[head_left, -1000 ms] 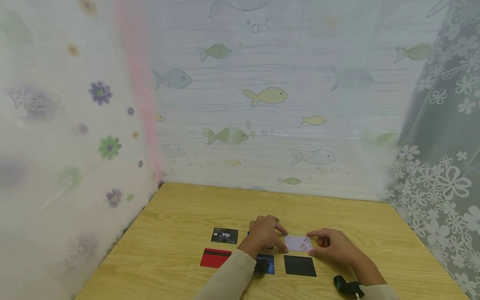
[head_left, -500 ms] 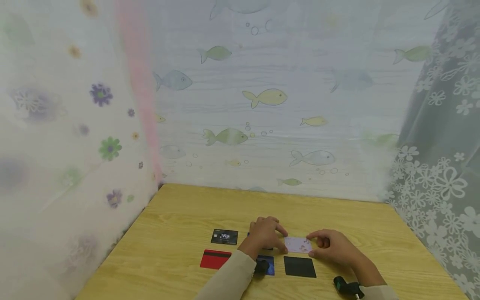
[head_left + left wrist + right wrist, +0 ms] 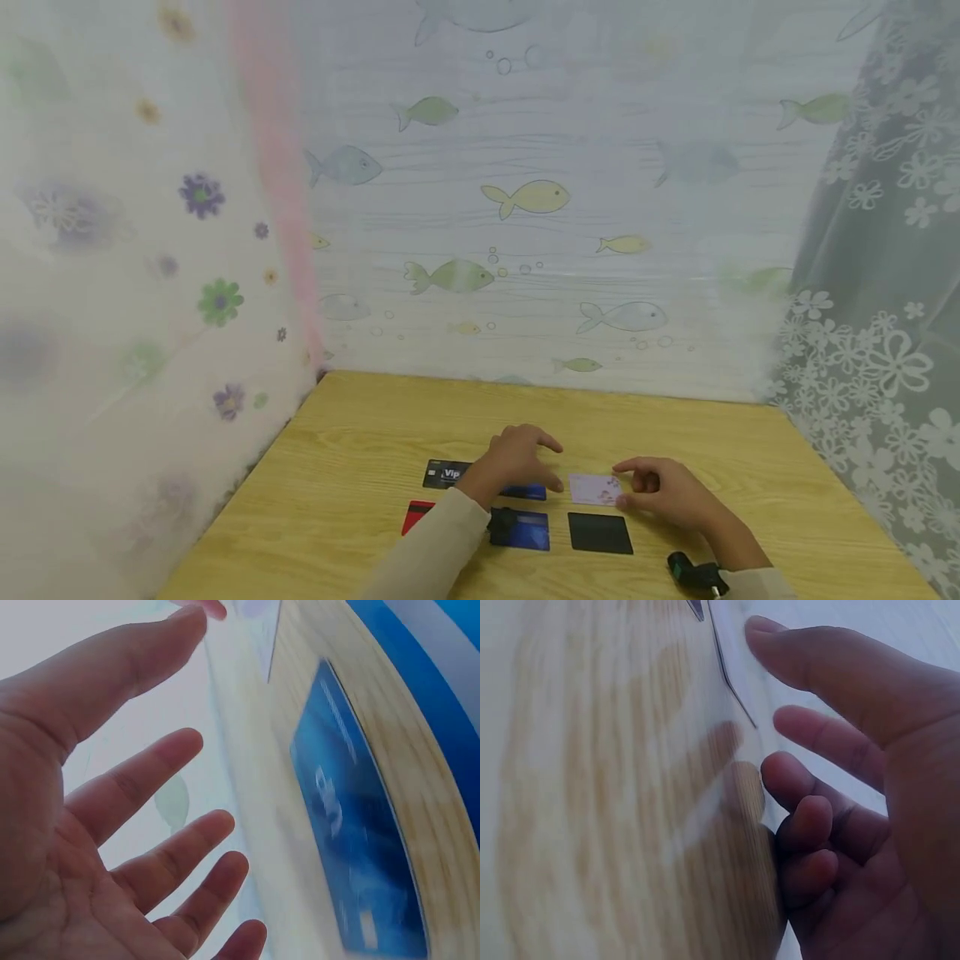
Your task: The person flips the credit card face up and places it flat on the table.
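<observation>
Pink-white, flower-printed pale card (image 3: 591, 490) lies flat on the wood-grained counter (image 3: 712, 433), at twelve o'clock of the matte black card (image 3: 600, 533). We note the left hand (image 3: 517, 460) has just come off it towards nine o'clock, fingers apart, gripping nothing, above a glossy, round-cornered blue card (image 3: 356, 817). At three o'clock, the right hand (image 3: 669, 493) keeps thumb and forefinger apart; steadying, we judge, is now one-sided.

Pale pink card (image 3: 592, 490), flat on table (image 3: 360, 417)
</observation>
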`<state>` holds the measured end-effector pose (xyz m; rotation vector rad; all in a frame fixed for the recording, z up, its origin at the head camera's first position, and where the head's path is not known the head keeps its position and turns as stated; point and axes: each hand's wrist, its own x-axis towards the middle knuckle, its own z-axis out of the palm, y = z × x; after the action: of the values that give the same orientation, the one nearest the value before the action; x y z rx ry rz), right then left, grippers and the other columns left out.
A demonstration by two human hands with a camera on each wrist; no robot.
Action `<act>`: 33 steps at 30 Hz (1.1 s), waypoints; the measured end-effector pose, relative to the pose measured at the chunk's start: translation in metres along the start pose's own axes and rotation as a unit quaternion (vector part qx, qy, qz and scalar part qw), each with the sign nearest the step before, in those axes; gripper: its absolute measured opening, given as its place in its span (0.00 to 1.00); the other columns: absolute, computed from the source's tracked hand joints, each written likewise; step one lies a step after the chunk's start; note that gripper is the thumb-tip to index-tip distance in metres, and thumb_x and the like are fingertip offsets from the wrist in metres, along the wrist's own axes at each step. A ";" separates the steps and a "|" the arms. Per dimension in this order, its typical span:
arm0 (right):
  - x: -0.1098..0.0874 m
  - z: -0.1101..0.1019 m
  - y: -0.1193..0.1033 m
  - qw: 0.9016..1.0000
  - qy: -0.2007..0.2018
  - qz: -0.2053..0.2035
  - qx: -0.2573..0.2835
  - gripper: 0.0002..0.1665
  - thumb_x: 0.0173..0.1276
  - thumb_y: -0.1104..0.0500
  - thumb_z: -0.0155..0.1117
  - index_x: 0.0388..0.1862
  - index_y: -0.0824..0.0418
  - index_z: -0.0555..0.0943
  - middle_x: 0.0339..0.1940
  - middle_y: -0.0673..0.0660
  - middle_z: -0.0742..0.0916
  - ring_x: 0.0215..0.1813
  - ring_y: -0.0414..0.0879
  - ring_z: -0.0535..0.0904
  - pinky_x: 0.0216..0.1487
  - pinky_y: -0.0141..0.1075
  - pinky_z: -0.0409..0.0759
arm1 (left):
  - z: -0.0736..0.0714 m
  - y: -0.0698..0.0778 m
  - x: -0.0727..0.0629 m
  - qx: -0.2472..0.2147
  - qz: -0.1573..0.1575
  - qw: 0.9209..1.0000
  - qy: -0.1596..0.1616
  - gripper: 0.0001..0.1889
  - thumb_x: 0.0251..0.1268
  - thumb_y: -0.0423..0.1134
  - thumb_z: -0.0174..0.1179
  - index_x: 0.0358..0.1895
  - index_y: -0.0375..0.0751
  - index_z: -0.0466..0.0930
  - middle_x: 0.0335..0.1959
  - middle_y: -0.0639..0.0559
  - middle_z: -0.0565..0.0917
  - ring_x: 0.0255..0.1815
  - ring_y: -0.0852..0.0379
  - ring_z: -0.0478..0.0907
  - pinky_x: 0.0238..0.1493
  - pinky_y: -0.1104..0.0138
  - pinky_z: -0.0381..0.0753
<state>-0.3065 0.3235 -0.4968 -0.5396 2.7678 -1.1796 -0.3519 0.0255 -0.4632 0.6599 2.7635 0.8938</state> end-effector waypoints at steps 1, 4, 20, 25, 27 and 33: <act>0.000 0.000 0.000 1.000 0.003 0.000 -0.003 0.29 0.65 0.49 0.77 0.62 0.61 0.84 0.36 0.52 0.83 0.29 0.38 0.73 0.29 0.33 0.74 | -0.003 -0.002 -0.002 0.000 0.002 1.000 0.002 0.29 0.46 0.53 0.83 0.56 0.62 0.88 0.67 0.55 0.80 0.72 0.38 0.69 0.68 0.38 0.65; 0.002 0.001 -0.001 1.000 0.012 0.005 -0.016 0.30 0.65 0.48 0.77 0.62 0.59 0.84 0.36 0.51 0.84 0.30 0.38 0.74 0.30 0.33 0.74 | -0.010 -0.010 -0.010 0.008 0.008 1.000 0.010 0.28 0.48 0.53 0.83 0.57 0.60 0.88 0.67 0.54 0.80 0.72 0.38 0.70 0.67 0.38 0.65; 0.006 0.004 -0.033 0.999 0.010 -0.038 -0.008 0.28 0.70 0.50 0.72 0.64 0.63 0.82 0.35 0.52 0.84 0.29 0.38 0.75 0.28 0.33 0.75 | -0.057 -0.051 -0.058 0.036 0.047 0.997 0.040 0.30 0.50 0.55 0.81 0.59 0.53 0.87 0.67 0.50 0.81 0.71 0.38 0.72 0.66 0.32 0.66; 0.011 0.013 -0.049 0.998 0.004 -0.057 -0.037 0.28 0.72 0.45 0.70 0.63 0.61 0.83 0.34 0.49 0.83 0.29 0.38 0.74 0.27 0.33 0.75 | -0.067 -0.068 -0.073 0.020 0.049 0.998 0.046 0.28 0.52 0.53 0.80 0.58 0.51 0.88 0.65 0.48 0.82 0.70 0.37 0.73 0.66 0.32 0.68; 0.013 0.016 -0.057 0.996 0.001 -0.070 -0.052 0.28 0.73 0.44 0.69 0.62 0.61 0.84 0.34 0.48 0.83 0.29 0.38 0.75 0.28 0.33 0.75 | -0.072 -0.075 -0.080 0.007 0.047 0.998 0.043 0.28 0.52 0.51 0.81 0.58 0.50 0.88 0.65 0.47 0.82 0.70 0.36 0.73 0.65 0.34 0.71; 0.020 0.028 -0.075 0.992 0.002 -0.103 -0.067 0.25 0.73 0.46 0.69 0.60 0.61 0.85 0.34 0.46 0.83 0.28 0.37 0.75 0.28 0.32 0.77 | -0.085 -0.090 -0.097 -0.016 0.040 0.998 0.048 0.27 0.52 0.50 0.81 0.57 0.49 0.88 0.65 0.47 0.82 0.70 0.37 0.74 0.65 0.39 0.76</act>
<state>-0.2974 0.2492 -0.4619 -0.8564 2.8661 -1.0341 -0.3226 -0.1281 -0.4458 0.7453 2.8168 1.0101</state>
